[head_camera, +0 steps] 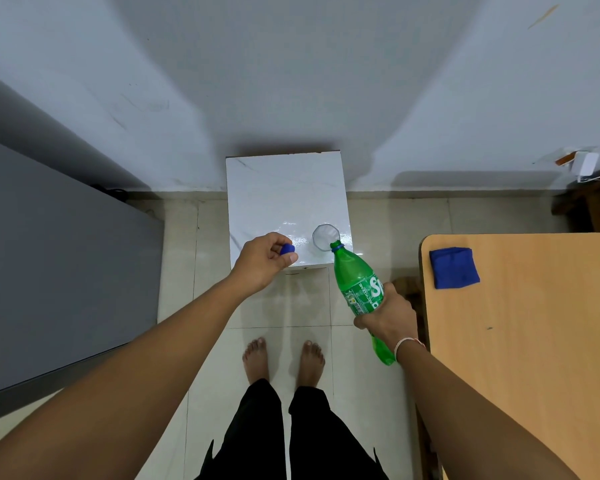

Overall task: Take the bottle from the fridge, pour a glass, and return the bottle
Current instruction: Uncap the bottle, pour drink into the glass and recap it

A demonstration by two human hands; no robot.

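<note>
My right hand grips a green plastic soda bottle around its labelled middle. The bottle is tilted forward and to the left, uncapped, with its mouth at the rim of a clear glass. The glass stands near the front right corner of a small white marble-topped stand. My left hand pinches the blue bottle cap over the stand's front left edge. Whether liquid is flowing cannot be made out.
A grey fridge fills the left side, its door closed. To the right is a wooden table with a folded blue cloth. My bare feet stand on the tiled floor before the stand. A white wall is behind.
</note>
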